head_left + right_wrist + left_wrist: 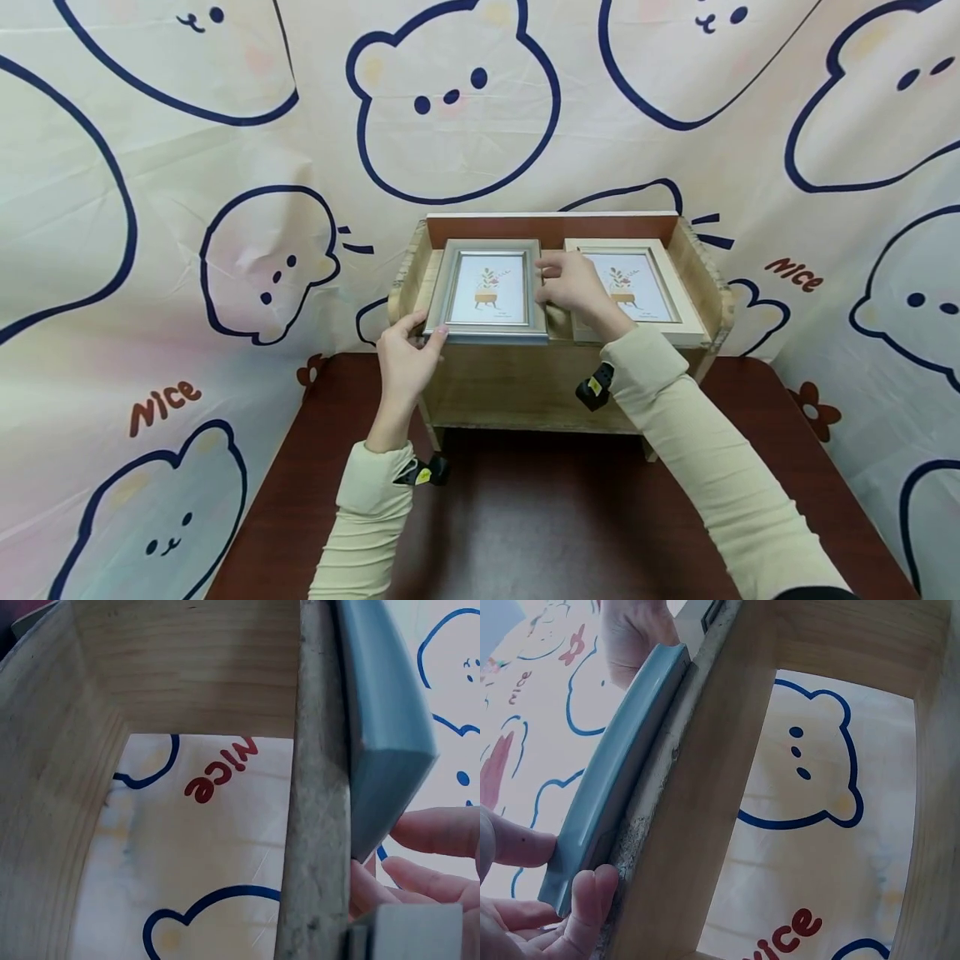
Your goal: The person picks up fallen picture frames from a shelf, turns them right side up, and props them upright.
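Note:
A silver-grey picture frame (pixel 542 312) with a potted-plant print lies face up on the left part of a small wooden shelf's top (pixel 558 325). My left hand (pixel 407 360) pinches its near left corner, thumb above and fingers lower down. In the left wrist view the frame's front edge (pixel 615 780) runs along the shelf's board, between thumb and fingers. My right hand (pixel 576 285) holds the frame's right side, fingertips at its edge. A cream picture frame (pixel 686 329) with a like print lies to the right, partly hidden behind my right hand and wrist.
Raised wooden sides (pixel 701 271) bound the shelf top at both ends, with a reddish-brown back strip (pixel 551 227). The shelf's lower opening faces me. It stands on a dark red-brown table (pixel 540 517), against a cartoon-bear cloth (pixel 457 150).

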Demonstrator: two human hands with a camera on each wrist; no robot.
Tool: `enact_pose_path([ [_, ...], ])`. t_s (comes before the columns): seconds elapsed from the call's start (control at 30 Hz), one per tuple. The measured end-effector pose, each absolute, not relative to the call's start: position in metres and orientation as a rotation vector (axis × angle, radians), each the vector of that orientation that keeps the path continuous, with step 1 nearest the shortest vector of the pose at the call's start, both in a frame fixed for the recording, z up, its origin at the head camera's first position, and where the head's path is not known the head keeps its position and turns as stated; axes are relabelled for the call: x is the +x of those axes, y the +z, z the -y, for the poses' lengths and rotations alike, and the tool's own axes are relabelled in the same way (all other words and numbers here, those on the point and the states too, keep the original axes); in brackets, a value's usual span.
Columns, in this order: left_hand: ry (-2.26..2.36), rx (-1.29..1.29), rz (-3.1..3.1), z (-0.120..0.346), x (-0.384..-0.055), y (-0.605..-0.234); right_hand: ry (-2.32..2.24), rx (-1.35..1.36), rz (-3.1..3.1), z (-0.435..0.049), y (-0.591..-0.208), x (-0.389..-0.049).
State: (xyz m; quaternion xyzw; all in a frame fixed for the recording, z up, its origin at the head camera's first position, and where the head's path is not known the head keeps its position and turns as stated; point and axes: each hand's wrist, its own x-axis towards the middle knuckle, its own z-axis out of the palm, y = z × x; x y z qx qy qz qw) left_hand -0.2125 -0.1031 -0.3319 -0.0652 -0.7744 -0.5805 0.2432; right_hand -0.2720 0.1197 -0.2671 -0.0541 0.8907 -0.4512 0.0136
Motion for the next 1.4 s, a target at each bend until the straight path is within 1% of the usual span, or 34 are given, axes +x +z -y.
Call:
enact_pose_path([
  [0.27, -1.703, -0.118, 2.069, 0.102, -0.214, -0.333, -1.483, -0.153, -2.742, -0.115, -0.266, -0.267],
  [0.47, -1.722, -0.113, 2.053, 0.101, -0.212, -0.334, -1.526, -0.089, -2.753, -0.111, -0.264, -0.264],
  [0.8, -1.686, -0.212, 2.012, 0.105, -0.211, -0.34, -1.703, -0.052, -2.686, -0.117, -0.263, -0.266],
  [1.03, -1.67, -0.288, 2.005, 0.103, -0.204, -0.334, -1.676, -0.034, -2.632, -0.119, -0.263, -0.268],
  [1.17, -1.68, -0.316, 1.991, 0.106, -0.211, -0.345, -1.734, -0.026, -2.572, -0.12, -0.263, -0.267],
  [1.4, -1.619, -0.34, 2.083, 0.108, -0.211, -0.344, -1.813, 0.001, -2.512, -0.12, -0.264, -0.268],
])
